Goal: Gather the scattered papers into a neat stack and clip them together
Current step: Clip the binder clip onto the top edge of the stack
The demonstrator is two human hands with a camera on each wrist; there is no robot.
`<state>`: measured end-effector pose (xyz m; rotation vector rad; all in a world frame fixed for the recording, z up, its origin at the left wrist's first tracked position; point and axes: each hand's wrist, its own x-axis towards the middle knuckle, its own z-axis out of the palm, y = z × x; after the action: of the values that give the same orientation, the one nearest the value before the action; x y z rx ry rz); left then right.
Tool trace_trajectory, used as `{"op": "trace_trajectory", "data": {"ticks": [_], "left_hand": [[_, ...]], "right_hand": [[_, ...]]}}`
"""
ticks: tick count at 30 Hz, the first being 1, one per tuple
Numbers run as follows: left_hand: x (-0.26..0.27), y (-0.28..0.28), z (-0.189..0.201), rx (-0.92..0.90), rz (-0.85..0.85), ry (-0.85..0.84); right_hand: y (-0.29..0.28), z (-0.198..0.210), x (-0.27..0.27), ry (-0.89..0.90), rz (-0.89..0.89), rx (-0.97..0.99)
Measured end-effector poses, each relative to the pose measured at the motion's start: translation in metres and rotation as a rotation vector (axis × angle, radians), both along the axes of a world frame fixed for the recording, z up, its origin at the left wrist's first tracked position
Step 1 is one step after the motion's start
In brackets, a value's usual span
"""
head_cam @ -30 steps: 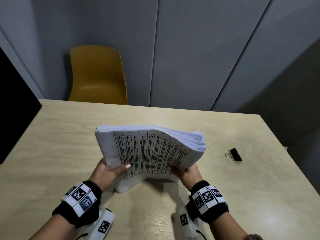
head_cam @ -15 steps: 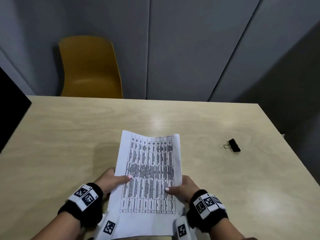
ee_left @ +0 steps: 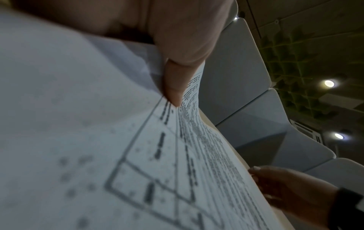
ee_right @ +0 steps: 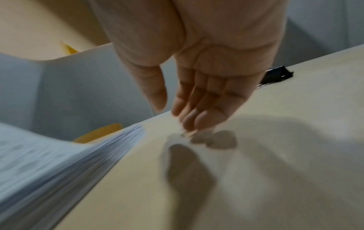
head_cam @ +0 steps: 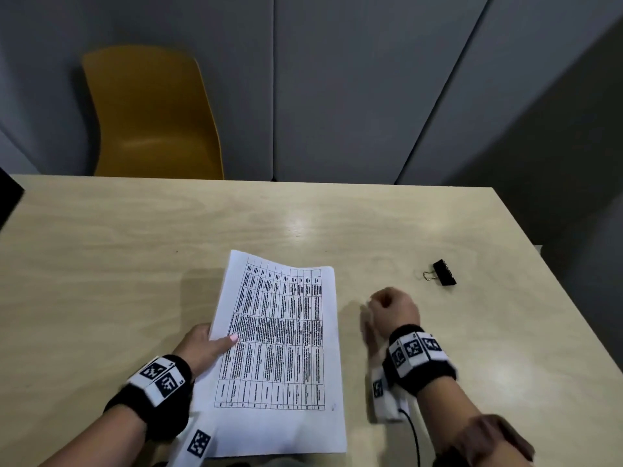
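Now the paper stack (head_cam: 279, 335) is lying on the bench (head_cam: 101, 264), its left edge being pinched by the left hand (head_cam: 199, 345). Limp and slippery sheets are probably best clamped near one squared edge. The right hand (head_cam: 392, 306), fingers relaxed and empty, is hanging near the binder clip (head_cam: 444, 273).

Both arms are bare up to the wrists, no sleeves showing. Each wrist has a thick black fabric band (head_cam: 153, 396) wrapped around it, with white square tags printed with black blocky marker patterns across the top; the matching band on the right wrist (head_cam: 419, 360) shows three of those tags side by side. Under each wrist hangs a white boxy unit (head_cam: 384, 396) carrying its own black-and-white marker, and a thin black cable (head_cam: 414, 436) runs back from the right one. The left hand (head_cam: 202, 345) has a pale pink painted thumbnail.
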<state>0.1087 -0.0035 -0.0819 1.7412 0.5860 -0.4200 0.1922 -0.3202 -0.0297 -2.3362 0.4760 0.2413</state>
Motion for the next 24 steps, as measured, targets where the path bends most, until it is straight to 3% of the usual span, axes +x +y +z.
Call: {"op": "trace_trajectory", "data": {"ticks": [2,5,8,12,15,20,24], "left_hand": [[-0.002,-0.002,0.002,-0.003,0.009,-0.022],[-0.003,-0.005,0.002,-0.013,0.009,-0.035],[-0.003,-0.008,0.004,-0.029,0.023,-0.037],[-0.003,-0.006,0.001,-0.024,0.021,-0.014],[-0.003,-0.003,-0.001,-0.011,0.023,-0.005],[-0.002,-0.005,0.001,-0.030,0.013,-0.020],[-0.003,-0.004,0.000,-0.037,0.010,-0.027]], "right_hand": [[-0.016,0.004,0.022,-0.135,-0.130,-0.100],[-0.042,0.005,0.049,-0.191,-0.182,-0.299],[-0.067,0.002,0.067,-0.179,-0.178,-0.386],[-0.087,0.003,0.074,-0.044,-0.062,-0.384],[-0.084,0.008,0.071,-0.049,-0.045,-0.392],[-0.042,0.023,0.047,-0.215,-0.082,-0.271],[0.006,0.014,0.023,-0.174,-0.009,0.083]]}}
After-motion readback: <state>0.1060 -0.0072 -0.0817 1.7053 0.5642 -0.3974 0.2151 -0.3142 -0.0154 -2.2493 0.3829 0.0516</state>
